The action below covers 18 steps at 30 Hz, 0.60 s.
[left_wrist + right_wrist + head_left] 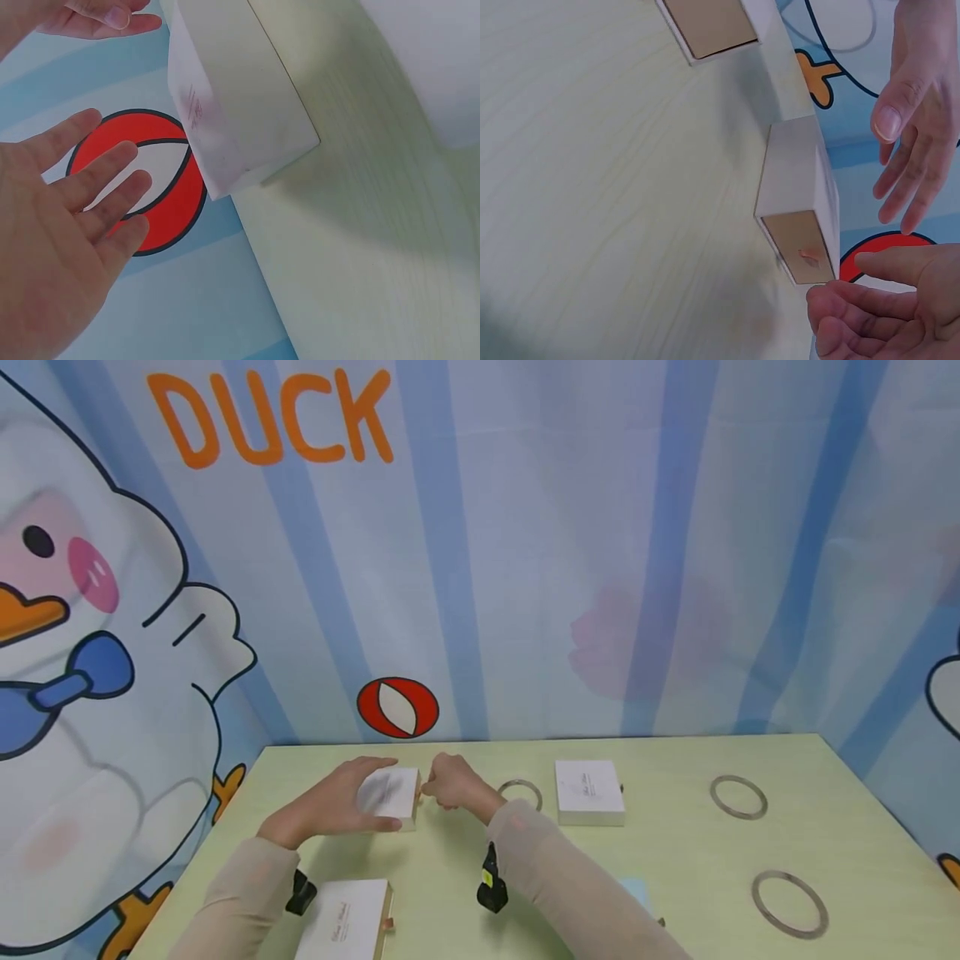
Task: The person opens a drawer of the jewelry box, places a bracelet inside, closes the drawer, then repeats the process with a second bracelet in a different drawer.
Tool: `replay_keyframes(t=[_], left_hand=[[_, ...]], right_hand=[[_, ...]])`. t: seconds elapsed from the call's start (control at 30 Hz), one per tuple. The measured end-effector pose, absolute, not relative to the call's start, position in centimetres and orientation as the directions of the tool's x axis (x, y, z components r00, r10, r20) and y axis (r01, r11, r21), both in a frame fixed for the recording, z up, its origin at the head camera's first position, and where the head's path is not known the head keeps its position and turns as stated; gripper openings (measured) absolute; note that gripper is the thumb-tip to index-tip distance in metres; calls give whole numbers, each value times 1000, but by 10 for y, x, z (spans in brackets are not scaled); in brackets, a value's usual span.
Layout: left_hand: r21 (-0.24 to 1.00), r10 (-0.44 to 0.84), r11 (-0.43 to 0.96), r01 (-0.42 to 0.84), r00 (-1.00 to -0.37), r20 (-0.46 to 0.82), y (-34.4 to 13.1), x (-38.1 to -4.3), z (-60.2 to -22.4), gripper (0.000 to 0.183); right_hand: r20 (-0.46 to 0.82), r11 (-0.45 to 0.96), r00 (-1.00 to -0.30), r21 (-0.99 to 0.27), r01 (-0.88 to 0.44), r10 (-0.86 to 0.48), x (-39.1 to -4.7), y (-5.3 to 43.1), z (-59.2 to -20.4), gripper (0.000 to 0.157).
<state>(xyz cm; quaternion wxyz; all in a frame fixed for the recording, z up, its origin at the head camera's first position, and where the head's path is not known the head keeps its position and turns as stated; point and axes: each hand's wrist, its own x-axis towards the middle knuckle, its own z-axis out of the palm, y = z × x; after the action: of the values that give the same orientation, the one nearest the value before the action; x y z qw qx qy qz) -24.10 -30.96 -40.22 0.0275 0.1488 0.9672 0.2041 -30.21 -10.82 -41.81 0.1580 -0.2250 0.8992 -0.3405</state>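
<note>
A small white drawer box [388,793] with faint print on its lid lies near the back left of the table. My left hand [337,802] is over its left side, thumb and fingers spread; in the left wrist view those fingers [112,195] are loosely extended. By the box's right end is my right hand [453,783]. In the right wrist view, its fingers [870,300] are bent and the thumb is straight, with nothing between them. A small ribbon tab [808,259] shows uncovered on the drawer's brown front, just beyond the right hand's fingertips.
A larger white box [345,918] with a tab lies at the front left, another white box [588,785] right of centre. Grey rings [738,778] lie at the right, one beside the right wrist. A light blue item [637,891] is partly hidden by the right sleeve. A printed curtain [540,527] hangs behind.
</note>
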Motion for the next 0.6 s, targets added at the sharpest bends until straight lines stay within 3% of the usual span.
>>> replay_keyframes(t=[0.43,0.6], left_hand=[[437,278,868,237,-960,-31,-314,-259,-415,95],[443,329,847,295,-944,0,-313,-267,-420,95]], right_hand=[[-172,628,-867,-755,-188,-467,-306,-116,-436,29],[-166,651,-860,-726,-224,-482,-305,-119,-438,42]])
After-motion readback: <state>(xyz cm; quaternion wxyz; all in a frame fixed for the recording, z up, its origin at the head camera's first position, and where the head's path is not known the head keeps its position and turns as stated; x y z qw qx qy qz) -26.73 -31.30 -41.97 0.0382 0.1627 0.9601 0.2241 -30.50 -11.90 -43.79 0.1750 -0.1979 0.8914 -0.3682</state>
